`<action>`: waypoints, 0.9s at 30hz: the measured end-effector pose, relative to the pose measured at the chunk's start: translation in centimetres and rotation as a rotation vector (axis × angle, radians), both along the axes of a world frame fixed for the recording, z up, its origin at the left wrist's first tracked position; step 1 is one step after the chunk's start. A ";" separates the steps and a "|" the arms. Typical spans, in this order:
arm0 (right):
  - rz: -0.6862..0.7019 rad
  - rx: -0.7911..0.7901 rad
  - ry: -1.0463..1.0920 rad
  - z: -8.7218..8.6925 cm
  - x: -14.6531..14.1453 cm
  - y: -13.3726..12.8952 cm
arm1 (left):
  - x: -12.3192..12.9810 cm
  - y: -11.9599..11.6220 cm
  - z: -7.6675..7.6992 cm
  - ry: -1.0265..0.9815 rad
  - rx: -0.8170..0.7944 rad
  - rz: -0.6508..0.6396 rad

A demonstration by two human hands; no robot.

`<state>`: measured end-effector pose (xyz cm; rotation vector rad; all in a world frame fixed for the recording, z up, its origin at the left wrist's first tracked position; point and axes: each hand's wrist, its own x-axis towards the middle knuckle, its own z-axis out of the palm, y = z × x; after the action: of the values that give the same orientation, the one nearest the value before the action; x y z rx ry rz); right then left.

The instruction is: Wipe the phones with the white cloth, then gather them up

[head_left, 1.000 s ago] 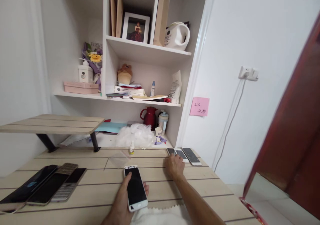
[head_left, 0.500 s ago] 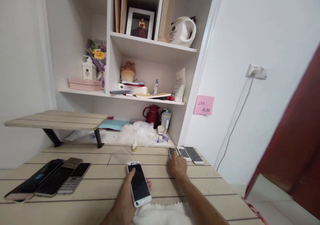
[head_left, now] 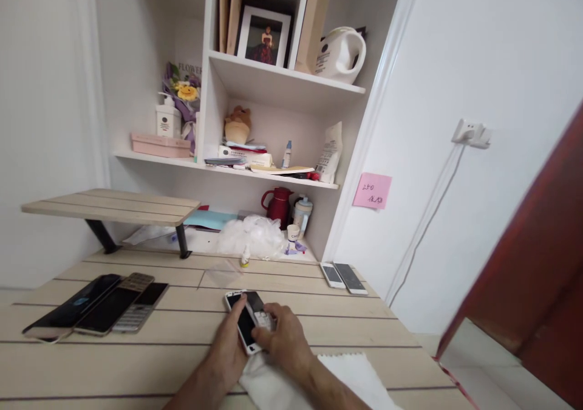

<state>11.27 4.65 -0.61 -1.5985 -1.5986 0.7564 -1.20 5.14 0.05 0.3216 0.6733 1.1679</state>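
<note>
My left hand (head_left: 228, 344) is closed around a white smartphone (head_left: 246, 324) with a dark screen, its thumb over the upper left edge. My right hand (head_left: 290, 338) grips a keypad phone (head_left: 255, 302) with a dark screen and pale keys, held against the smartphone's right side and covering part of it. Both phones are above the near middle of the table. Beneath my hands lies a white cloth (head_left: 353, 373), partly hidden by my right forearm.
Several phones (head_left: 102, 313) overlap on the left of the wooden table. Two smartphones (head_left: 348, 277) lie side by side at the back right. A small bottle (head_left: 245, 256) and a clear plastic bag (head_left: 221, 274) are near the back, and a raised wooden stand (head_left: 113, 206) is on the left.
My right hand has picked up the keypad phone from the back right and brought it to the smartphone in my left hand. The view has shifted slightly.
</note>
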 end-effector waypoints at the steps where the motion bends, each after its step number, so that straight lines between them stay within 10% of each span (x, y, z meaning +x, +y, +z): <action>1: 0.010 0.040 -0.036 0.0 -0.2 -0.3 | 0.0 0.0 -0.1 0.022 -0.010 0.006; 5: 0.085 0.187 -0.187 0.2 0.9 0.2 | -0.1 0.5 -1.3 0.089 0.006 0.044; 16: -0.400 0.120 -0.696 0.6 13.3 7.9 | 0.1 0.2 -1.0 0.229 0.035 0.019; 27: -0.233 0.060 -0.804 -1.2 11.0 5.6 | 0.2 0.5 -1.1 0.232 0.038 -0.005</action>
<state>22.26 10.23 -1.76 -2.1417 -1.8753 -0.0972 -1.04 5.64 -1.08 0.4960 0.8520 1.1498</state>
